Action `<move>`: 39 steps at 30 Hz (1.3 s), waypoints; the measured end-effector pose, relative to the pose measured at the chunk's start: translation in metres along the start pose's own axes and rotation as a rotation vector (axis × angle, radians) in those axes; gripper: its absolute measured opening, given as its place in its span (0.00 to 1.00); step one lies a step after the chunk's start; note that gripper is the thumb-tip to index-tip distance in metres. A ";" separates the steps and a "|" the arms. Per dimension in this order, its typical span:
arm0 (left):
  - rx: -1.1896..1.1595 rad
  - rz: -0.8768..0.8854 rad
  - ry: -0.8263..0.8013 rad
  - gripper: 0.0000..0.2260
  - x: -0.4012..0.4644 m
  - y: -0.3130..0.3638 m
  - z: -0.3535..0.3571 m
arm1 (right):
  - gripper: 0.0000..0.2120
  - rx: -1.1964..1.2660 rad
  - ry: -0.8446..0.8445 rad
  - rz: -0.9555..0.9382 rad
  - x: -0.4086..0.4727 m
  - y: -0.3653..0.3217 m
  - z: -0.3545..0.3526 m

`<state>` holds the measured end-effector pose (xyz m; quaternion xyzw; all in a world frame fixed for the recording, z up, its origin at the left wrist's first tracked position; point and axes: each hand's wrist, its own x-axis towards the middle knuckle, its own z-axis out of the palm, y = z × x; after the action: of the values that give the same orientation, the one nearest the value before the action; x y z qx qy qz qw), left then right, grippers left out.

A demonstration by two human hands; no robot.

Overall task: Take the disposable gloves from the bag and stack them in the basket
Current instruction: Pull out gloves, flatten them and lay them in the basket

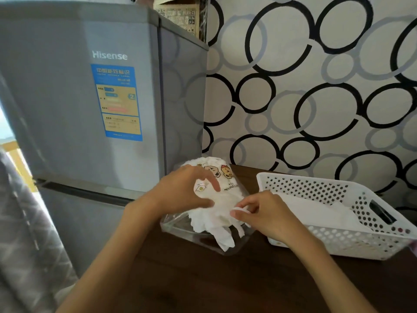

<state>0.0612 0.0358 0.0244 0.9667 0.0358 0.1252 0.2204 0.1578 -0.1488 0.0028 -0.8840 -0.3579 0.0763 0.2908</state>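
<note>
A clear plastic bag (222,177) printed with cartoon animals lies on the dark wooden table, its open mouth toward me, with a wad of thin white disposable gloves (216,222) spilling out of it. My left hand (187,188) grips the bag from the left, fingers curled over its top. My right hand (261,213) pinches the edge of a glove at the bag's mouth. To the right stands a white perforated basket (352,242) with some white gloves (320,213) lying flat inside.
A grey fridge (90,98) stands at the left, close behind the bag. A wall with black and grey rings runs behind the table. Dark table surface (203,285) spreads toward me. Grey patterned fabric hangs at the far left.
</note>
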 end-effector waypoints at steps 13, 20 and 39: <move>0.518 -0.188 0.280 0.15 -0.011 0.003 0.068 | 0.08 -0.157 0.157 -0.199 -0.021 -0.016 -0.010; 0.490 -0.271 0.239 0.14 -0.001 0.009 0.063 | 0.07 -0.126 0.226 -0.288 -0.032 -0.021 -0.010; 0.172 -0.125 0.213 0.13 -0.030 -0.017 0.012 | 0.21 -0.295 0.116 -0.136 -0.042 -0.027 0.023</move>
<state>0.0353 0.0421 0.0001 0.9591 0.1298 0.2095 0.1390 0.1035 -0.1517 -0.0036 -0.8938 -0.4067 -0.0480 0.1826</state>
